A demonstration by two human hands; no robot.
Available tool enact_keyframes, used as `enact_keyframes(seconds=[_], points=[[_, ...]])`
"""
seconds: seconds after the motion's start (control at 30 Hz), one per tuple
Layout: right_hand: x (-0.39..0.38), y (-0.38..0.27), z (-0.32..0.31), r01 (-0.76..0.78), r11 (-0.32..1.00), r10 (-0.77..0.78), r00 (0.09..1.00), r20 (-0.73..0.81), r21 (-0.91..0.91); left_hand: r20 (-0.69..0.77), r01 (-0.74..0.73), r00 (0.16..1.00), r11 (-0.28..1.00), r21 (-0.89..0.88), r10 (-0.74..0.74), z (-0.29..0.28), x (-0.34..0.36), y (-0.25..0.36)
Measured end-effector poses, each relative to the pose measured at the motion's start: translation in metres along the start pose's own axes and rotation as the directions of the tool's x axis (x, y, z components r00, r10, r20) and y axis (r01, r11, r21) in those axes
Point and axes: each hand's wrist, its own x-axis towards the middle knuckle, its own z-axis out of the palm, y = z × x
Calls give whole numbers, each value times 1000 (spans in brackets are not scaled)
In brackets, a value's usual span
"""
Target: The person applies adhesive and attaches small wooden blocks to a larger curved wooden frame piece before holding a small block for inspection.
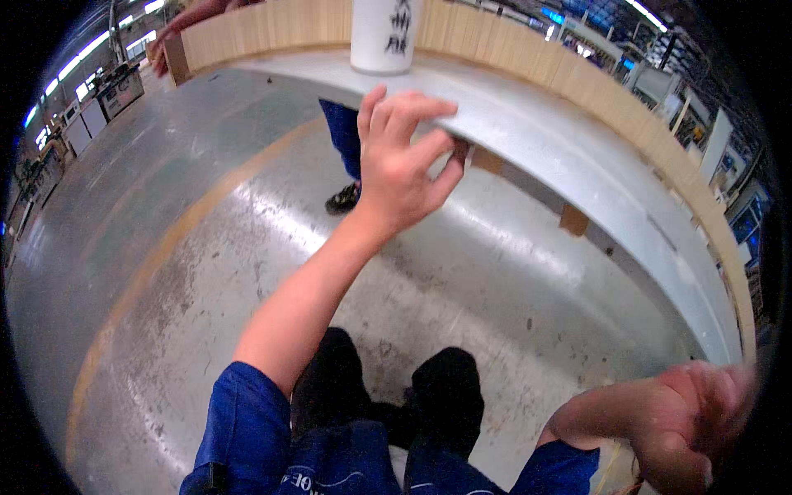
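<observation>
A long grey panel (561, 157) with a pale wooden rim (610, 91) curves across the top and right of the view, raised above the floor. My left hand (404, 157) grips its near edge, fingers over the top and thumb underneath. My right hand (689, 421) is blurred at the lower right. Its fingers are curled at the panel's near end and seem to hold that end. A white cylindrical container (386, 33) with dark markings stands on the panel just beyond my left hand.
Another person's hand (177, 25) holds the panel's far left corner. A leg in blue trousers with a black shoe (342, 196) stands under the panel. The grey concrete floor has a yellow line (157, 256). Machines (115, 87) line the far left.
</observation>
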Motion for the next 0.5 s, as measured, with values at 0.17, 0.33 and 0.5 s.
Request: enact_keyframes(seconds=[0.17,0.33,0.5], points=[[-26,65,42,-262,723,468,866,174,-639,54,24,998,999,-25,-22,-3,2,-14],[-22,104,46,-165,478,819,438,370,-862,202,39,979,998,-50,-28,-22,-3,-18],[-10,95,42,-151,534,800,410,438,-832,199,72,979,982,-174,-37,-31,11,1]])
